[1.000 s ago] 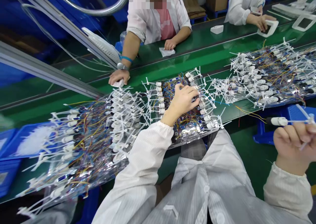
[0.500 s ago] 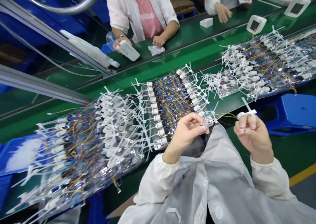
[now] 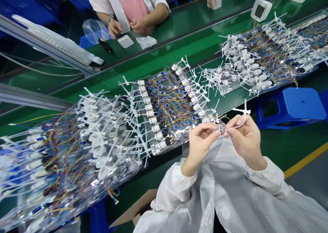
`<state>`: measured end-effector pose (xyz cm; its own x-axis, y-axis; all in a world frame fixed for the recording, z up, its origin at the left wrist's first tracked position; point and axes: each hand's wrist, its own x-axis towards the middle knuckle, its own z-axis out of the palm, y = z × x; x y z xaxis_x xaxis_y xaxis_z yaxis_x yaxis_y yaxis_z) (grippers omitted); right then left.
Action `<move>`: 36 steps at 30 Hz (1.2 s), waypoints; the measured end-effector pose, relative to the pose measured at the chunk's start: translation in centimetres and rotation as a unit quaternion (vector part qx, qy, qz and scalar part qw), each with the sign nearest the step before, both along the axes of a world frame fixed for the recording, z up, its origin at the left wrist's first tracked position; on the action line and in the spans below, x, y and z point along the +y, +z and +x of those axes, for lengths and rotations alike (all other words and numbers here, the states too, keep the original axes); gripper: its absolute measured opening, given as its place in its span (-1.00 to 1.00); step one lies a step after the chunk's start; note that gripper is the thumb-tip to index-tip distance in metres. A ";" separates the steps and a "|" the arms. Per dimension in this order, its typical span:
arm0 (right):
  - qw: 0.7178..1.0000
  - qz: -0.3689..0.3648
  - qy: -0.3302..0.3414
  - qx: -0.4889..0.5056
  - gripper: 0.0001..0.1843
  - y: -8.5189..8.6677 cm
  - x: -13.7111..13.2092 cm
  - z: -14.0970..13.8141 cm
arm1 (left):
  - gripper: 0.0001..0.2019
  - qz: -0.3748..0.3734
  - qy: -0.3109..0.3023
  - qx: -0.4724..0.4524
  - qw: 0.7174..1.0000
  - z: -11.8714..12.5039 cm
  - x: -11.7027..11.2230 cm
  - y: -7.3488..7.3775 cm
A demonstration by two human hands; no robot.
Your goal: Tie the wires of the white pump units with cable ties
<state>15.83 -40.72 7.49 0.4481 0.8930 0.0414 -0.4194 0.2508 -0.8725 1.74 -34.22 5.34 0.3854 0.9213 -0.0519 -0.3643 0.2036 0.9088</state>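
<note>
My left hand [image 3: 202, 144] and my right hand [image 3: 243, 139] meet just above the belt's near edge, in front of my white striped coat. My right hand pinches a thin white plastic piece [image 3: 242, 116], like a cable tie, with a T-shaped end sticking up. My left fingertips pinch a small, thin end of something [image 3: 217, 129] against its tip; I cannot tell its material. Just beyond my left hand lies a clear bag of coloured wires, white plugs and white cable ties [image 3: 166, 106]. Neither hand touches it.
Similar bagged wire bundles [image 3: 263, 60] [image 3: 77, 147] lie along the green conveyor belt [image 3: 164, 67]. A co-worker's hands [image 3: 125, 27] rest across the belt near white square housings [image 3: 261, 10]. A blue stool [image 3: 292, 104] stands right; a cardboard flap [image 3: 135, 209] sits below.
My left hand has left the wire bag and my right hand has come in from the far right. Both now meet at the white piece. The view has swung, shifting the scene left.
</note>
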 end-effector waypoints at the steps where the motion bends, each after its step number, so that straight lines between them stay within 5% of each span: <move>1: 1.000 0.005 0.003 0.004 -0.66 0.0 0.1 0.0 | -0.72 0.005 0.003 0.000 1.000 0.0 0.0 0.0; 24: 0.999 -0.013 0.048 0.012 -0.65 -0.9 0.9 -0.2 | -0.82 0.094 0.025 -0.018 0.995 -0.2 0.3 -0.6; 36: 0.999 0.014 -0.003 -0.031 -0.62 -2.2 0.8 -0.9 | -0.88 0.315 0.089 0.091 0.941 -0.8 0.9 -0.2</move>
